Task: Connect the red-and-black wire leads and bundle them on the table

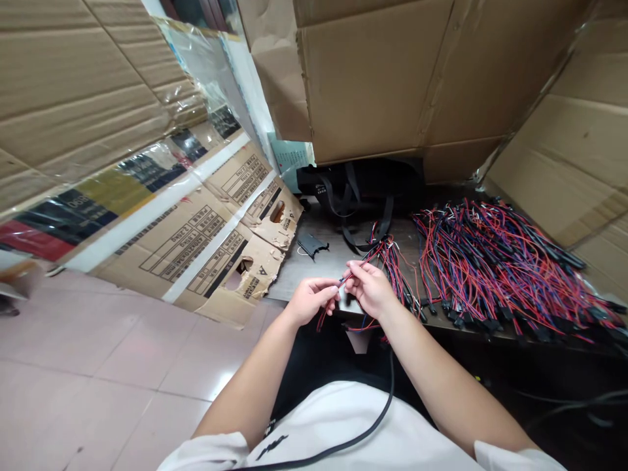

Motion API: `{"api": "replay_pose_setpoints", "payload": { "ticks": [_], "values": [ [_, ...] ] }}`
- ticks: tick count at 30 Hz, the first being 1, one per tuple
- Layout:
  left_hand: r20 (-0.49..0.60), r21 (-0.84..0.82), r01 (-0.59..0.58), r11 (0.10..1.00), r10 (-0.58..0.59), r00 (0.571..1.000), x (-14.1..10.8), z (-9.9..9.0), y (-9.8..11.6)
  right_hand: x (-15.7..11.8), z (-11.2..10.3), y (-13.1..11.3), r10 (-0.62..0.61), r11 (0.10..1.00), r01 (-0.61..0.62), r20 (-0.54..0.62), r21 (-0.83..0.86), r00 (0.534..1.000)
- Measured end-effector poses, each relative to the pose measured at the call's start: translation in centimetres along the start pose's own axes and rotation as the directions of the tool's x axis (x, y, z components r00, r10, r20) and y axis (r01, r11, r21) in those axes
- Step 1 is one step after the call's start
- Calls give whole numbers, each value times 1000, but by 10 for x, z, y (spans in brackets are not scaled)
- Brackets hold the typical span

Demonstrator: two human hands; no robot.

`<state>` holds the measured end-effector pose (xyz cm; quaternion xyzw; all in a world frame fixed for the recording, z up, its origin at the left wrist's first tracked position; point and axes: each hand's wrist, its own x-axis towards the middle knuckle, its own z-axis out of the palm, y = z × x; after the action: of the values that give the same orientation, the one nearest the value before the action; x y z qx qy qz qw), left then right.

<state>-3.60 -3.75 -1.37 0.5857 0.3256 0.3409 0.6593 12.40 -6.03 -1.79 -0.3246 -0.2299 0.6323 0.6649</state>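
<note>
Thin red and blue wires (349,277) run between my two hands at the table's front edge. My left hand (315,299) pinches them with thumb and fingers, and red ends hang below it. Close on the right, my right hand (367,288) is closed on the same wires, its fingertips almost meeting those of my left hand. A small bundle of red and black wires (396,265) lies just beyond my right hand. Farther right a big heap of red, blue and black wires (481,261) covers the table.
A small black plastic part (313,245) lies on the dark table (289,269). Behind it is a black bag (377,180) with straps. Cardboard sheets (373,78) stand behind and at both sides. A black cable (380,415) crosses my shirt.
</note>
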Motion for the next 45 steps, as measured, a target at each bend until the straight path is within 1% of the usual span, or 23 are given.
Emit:
{"api": "replay_pose_setpoints", "payload": {
  "ticks": [3, 7, 10, 12, 15, 19, 21, 23, 25, 26, 27, 29, 30, 32, 33, 34, 35, 37, 39, 41, 43, 45],
  "values": [
    [-31, -58, 21, 998, -23, 999, 2, -1, -2, 0, 0, 1, -7, 1000, 7, -29, 0, 1000],
    [-33, -75, 33, 997, -36, 999, 3, -1, -3, 0, 3, -1, 5, 1000, -6, -59, -15, 998],
    [-33, -64, 47, 997, -50, 998, 3, 0, -1, 0, 4, -1, 22, 1000, -23, -44, -18, 999],
    [-23, -39, 64, 997, -65, 998, 3, 1, 2, 0, 3, 2, 3, 999, -3, 0, -52, 1000],
    [2, 10, 54, 998, -54, 999, 1, 2, 6, -2, 2, 9, -63, 984, 80, 110, -161, 992],
    [14, 42, -70, 997, 70, 997, -2, 5, 6, -5, 1, 16, -137, 945, 196, 227, -262, 964],
    [-38, -8, -114, 993, 114, 993, -3, 7, 2, -7, 1, 16, -154, 926, 233, 267, -295, 951],
    [-173, -95, -157, 983, 138, 975, -3, 9, -1, -9, 2, 15, -151, 909, 253, 306, -331, 940],
    [-326, -125, -216, 968, 166, 931, 0, 12, -1, -10, 3, 13, -140, 888, 271, 342, -372, 929],
    [-377, -97, -250, 963, 197, 905, 3, 14, 1, -11, 4, 12, -137, 874, 281, 354, -396, 925],
    [-402, -53, -280, 959, 236, 885, 7, 16, 4, -11, 4, 12, -134, 861, 290, 361, -419, 923],
    [-377, 21, -337, 941, 320, 869, 16, 21, 13, -10, 4, 12, -131, 833, 300, 362, -464, 923],
    [-334, 24, -357, 934, 344, 877, 22, 23, 18, -9, 4, 13, -128, 820, 302, 358, -486, 925],
    [-199, -21, -348, 937, 337, 920, 34, 28, 25, -7, 3, 14, -129, 795, 302, 341, -526, 931],
    [-142, -39, -320, 946, 312, 939, 39, 30, 27, -6, 3, 14, -132, 786, 298, 325, -541, 937],
    [-109, -49, -288, 956, 281, 953, 44, 31, 27, -5, 2, 15, -134, 783, 289, 305, -550, 943],
    [-98, -51, -252, 966, 246, 964, 48, 32, 26, -4, 2, 15, -134, 787, 275, 282, -552, 950],
    [-116, -57, -187, 981, 179, 977, 54, 33, 22, -4, 3, 14, -127, 801, 245, 246, -546, 961],
    [-122, -86, -143, 986, 132, 984, 56, 32, 16, -5, 4, 12, -117, 803, 233, 238, -549, 964],
    [-115, -131, -131, 983, 116, 987, 57, 30, 13, -6, 5, 11, -114, 795, 237, 246, -559, 963],
    [-122, -193, -149, 970, 127, 984, 56, 28, 13, -7, 6, 10, -114, 801, 237, 250, -550, 962],
    [-120, -267, -146, 953, 117, 986, 56, 25, 15, -7, 7, 11, -118, 851, 208, 210, -483, 970]
  ]
}}
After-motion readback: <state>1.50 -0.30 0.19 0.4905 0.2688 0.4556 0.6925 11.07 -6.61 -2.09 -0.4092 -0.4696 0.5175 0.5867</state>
